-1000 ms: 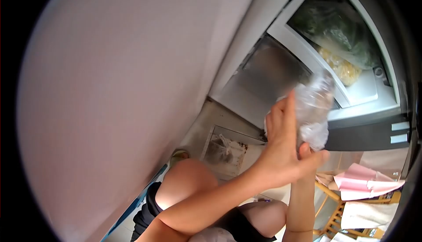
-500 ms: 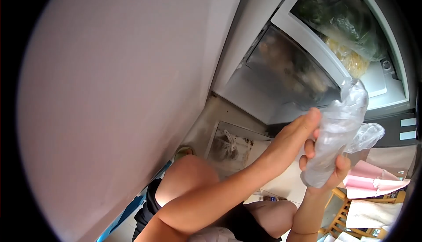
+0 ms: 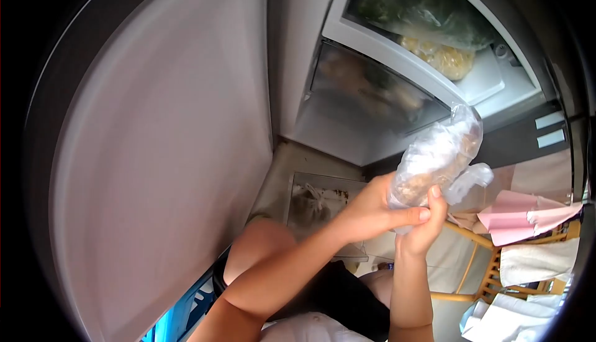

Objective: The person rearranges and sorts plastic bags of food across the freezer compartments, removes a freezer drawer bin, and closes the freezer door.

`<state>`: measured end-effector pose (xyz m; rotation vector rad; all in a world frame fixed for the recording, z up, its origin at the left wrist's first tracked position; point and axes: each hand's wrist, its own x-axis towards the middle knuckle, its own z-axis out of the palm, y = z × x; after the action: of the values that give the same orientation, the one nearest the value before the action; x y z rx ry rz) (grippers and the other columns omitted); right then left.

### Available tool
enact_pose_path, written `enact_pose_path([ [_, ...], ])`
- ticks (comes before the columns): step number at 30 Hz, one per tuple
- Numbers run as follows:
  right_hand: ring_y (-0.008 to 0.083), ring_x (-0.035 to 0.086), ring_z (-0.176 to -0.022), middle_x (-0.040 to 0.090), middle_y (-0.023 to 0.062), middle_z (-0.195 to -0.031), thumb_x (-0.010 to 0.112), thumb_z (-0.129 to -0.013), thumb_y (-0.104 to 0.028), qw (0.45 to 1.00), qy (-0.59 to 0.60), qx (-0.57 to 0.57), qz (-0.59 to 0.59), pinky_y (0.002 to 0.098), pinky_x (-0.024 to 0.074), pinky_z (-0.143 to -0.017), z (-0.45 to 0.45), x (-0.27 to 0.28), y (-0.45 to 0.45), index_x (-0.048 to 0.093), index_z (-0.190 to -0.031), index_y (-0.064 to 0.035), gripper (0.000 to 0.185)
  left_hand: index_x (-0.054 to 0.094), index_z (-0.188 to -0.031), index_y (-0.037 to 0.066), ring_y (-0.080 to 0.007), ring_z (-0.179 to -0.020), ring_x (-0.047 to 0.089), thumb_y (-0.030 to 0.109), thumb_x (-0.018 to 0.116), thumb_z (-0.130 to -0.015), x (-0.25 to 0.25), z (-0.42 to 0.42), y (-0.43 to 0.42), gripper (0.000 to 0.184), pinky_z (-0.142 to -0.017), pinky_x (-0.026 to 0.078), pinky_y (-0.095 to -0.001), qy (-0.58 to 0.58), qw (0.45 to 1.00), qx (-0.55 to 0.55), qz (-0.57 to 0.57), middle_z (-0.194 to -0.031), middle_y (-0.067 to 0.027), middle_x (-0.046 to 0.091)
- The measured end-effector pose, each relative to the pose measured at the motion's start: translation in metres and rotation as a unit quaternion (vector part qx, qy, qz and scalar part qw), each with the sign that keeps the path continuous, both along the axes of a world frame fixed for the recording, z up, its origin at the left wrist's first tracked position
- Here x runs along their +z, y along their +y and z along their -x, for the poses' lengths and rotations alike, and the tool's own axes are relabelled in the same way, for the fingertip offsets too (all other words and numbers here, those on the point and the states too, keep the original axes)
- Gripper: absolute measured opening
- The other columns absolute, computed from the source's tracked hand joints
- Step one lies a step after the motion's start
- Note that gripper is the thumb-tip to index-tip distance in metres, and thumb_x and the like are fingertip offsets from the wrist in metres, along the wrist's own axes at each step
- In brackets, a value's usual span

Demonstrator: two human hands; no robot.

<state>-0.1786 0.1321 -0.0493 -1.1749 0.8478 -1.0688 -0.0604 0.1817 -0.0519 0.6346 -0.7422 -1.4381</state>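
A clear plastic bag (image 3: pixel 437 155) with light brown contents sits tilted between my two hands, its top end pointing toward the open fridge. My left hand (image 3: pixel 375 208) wraps its near left side, with the thumb laid across the lower end. From below, my right hand (image 3: pixel 425 227) grips the same end, thumb up along the bag. The fingers of both hands are mostly hidden behind the plastic. A loose twisted end (image 3: pixel 470 180) of the bag sticks out to the right. What exactly is inside cannot be made out.
The open fridge door (image 3: pixel 161 143) fills the left. Beyond my hands are a fridge drawer (image 3: pixel 372 103) and a shelf with bagged greens (image 3: pixel 422 13) and a yellowish bagged item (image 3: pixel 441 59). A wooden rack (image 3: pixel 487 267) with cloths stands right; a clear bin (image 3: pixel 298 211) is on the floor.
My hands and the bag have shifted left and a little down in view. My left hand has moved from beside the bag to around its lower end. The view has turned, showing more door.
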Motion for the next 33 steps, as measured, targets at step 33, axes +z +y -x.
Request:
enact_pose_path([
  [33,0.0204,0.044,-0.129,0.045,0.0117,-0.139,0.049,-0.103,-0.021,0.961,-0.220,0.164,0.014,0.0328,0.0339,-0.107,0.045,0.000,-0.026,0.024,-0.150,-0.0009,0.057,0.034,-0.147,0.000,-0.0281,-0.134,0.039,0.013,0.074,-0.076,-0.018,0.048,-0.017,0.082,-0.112,0.027,-0.0415,-0.307,0.922,0.210,0.105,-0.142,-0.0159,0.038],
])
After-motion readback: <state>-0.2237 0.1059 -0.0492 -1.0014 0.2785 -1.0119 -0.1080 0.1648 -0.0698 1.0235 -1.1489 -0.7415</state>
